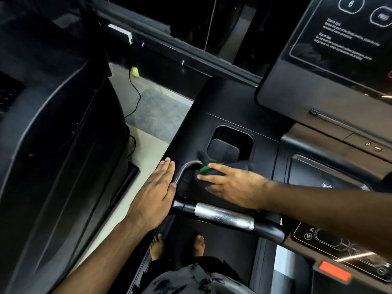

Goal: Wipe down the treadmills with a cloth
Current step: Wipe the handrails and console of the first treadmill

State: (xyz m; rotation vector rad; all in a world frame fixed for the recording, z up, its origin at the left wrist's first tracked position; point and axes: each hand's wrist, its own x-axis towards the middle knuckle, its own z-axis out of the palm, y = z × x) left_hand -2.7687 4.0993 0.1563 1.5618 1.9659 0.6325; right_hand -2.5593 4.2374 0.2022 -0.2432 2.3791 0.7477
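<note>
Black, smooth plastic covered the treadmill (224, 107) console. The left hand (154, 196) lay flat and open on its left edge, holding nothing. Just right of it, the right hand (231, 185) pressed a dark cloth (237, 166) down with straight fingers, below the square cup hole (230, 143). The shiny metal handlebar (224, 215) ran sideways, nearer the body.

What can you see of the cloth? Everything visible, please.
The cloth is dark, nearly black, soft and bunched, with a bright green tag or trim showing at its left edge. It lies on the treadmill console just below the square cup recess, beside the curved handlebar. The right hand presses it flat with straight fingers, covering most of it.
</note>
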